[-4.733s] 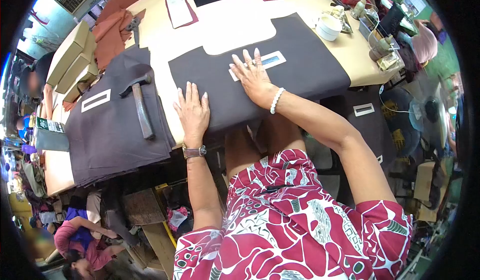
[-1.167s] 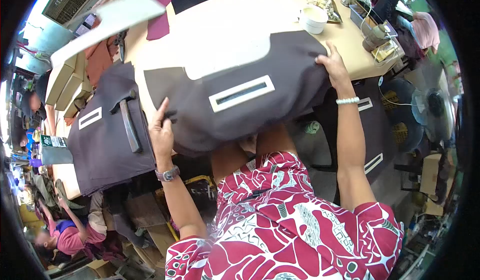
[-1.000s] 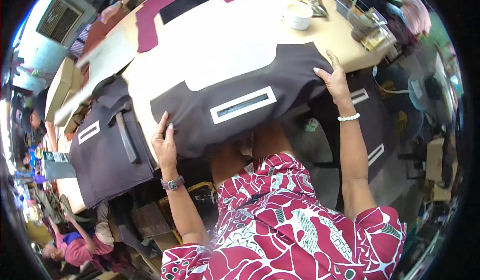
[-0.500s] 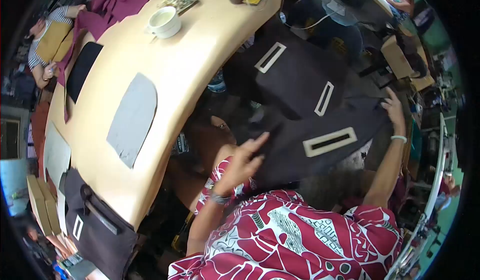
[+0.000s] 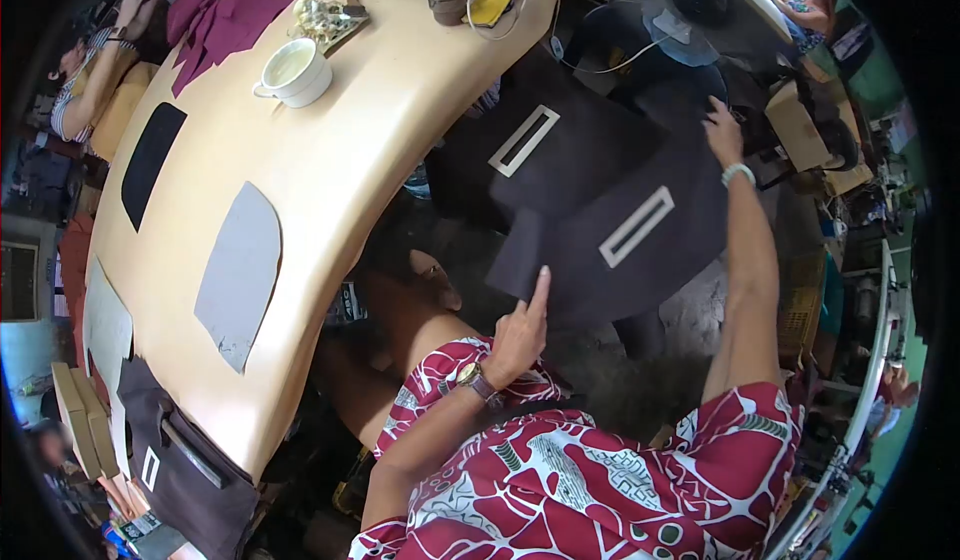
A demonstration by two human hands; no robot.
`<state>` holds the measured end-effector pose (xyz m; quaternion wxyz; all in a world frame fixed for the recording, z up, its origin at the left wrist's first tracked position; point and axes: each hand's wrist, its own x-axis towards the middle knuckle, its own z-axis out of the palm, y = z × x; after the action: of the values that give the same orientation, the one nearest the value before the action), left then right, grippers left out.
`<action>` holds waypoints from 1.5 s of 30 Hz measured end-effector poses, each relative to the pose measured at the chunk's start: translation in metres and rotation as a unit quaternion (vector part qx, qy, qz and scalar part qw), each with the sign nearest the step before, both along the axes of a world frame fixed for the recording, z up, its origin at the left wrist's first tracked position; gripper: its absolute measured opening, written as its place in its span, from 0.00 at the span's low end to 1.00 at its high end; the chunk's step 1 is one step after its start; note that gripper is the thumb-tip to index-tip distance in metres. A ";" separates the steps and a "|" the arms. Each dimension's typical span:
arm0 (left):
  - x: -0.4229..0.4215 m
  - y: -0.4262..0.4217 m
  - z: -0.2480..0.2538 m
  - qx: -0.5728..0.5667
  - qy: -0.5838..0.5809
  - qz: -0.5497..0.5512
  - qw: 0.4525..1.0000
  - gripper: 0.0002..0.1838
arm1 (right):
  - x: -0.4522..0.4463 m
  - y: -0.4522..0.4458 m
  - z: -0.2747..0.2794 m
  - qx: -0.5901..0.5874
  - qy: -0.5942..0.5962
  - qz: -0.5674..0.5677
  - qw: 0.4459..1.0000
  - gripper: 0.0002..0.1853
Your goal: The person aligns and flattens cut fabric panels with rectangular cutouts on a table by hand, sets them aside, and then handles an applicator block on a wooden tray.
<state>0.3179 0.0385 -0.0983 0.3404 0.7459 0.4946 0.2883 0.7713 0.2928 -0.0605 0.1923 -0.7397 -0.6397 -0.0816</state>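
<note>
A large dark fabric piece (image 5: 600,255), with cream-bordered rectangular slots, is spread in the air above my lap, to the right of the table. At its near edge is my left hand (image 5: 518,342), its index finger stretched along the fabric and the others curled; the grip underneath is partly hidden. My right hand (image 5: 725,138) pinches the far right edge with the arm reaching forward. Another dark part with a cream-bordered slot (image 5: 524,141) lies beyond, and whether it is the same piece I cannot tell.
On the pale table (image 5: 350,160) are a grey rounded template (image 5: 240,275), a black strip (image 5: 152,165), a white cup (image 5: 296,74) and maroon cloth (image 5: 235,25). A dark folded piece (image 5: 190,460) hangs at the near corner. A co-worker in stripes (image 5: 95,90) sits across.
My right hand has moved forward and left with the fabric's edge. The fabric has swung and folded, with fewer slots showing. My left hand has shifted slightly right. The co-worker's arm has risen.
</note>
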 end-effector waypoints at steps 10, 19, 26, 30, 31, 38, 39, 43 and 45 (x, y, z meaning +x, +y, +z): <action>-0.010 0.015 -0.025 -0.058 -0.007 0.158 0.986 0.40 | -0.098 0.097 -0.067 -0.087 0.055 -0.077 0.992 0.28; -0.016 0.036 -0.035 -0.030 -0.046 0.206 0.977 0.43 | -0.130 0.117 -0.088 -0.091 0.065 -0.094 0.989 0.28; -0.020 0.033 -0.056 -0.285 -0.328 0.286 0.854 0.47 | -0.159 0.101 -0.086 -0.078 0.111 -0.092 0.986 0.32; -0.016 0.029 -0.048 -0.485 -0.524 0.300 0.633 0.51 | -0.146 0.051 -0.066 -0.023 0.172 -0.015 0.985 0.32; -0.014 0.025 -0.056 -0.534 -0.519 0.267 0.612 0.41 | -0.145 0.031 -0.055 -0.011 0.185 0.002 0.983 0.32; 0.034 0.017 -0.087 -0.678 -0.440 0.099 0.580 0.33 | -0.104 -0.134 -0.016 -0.101 0.163 -0.224 0.956 0.35; 0.038 0.016 -0.092 -0.691 -0.433 0.099 0.571 0.41 | -0.102 -0.153 -0.016 -0.122 0.171 -0.251 0.945 0.35; 0.048 0.019 -0.085 -0.711 -0.416 0.104 0.557 0.49 | -0.073 -0.211 -0.053 -0.129 0.279 -0.290 0.906 0.34; 0.048 0.018 -0.093 -0.696 -0.430 0.077 0.570 0.41 | -0.124 -0.222 -0.019 -0.099 0.426 -0.288 0.852 0.33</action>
<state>0.3657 0.0565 -0.1915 0.9035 0.0267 0.3939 0.1670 0.6469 0.0705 -0.0796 0.3397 -0.8681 -0.2583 0.2535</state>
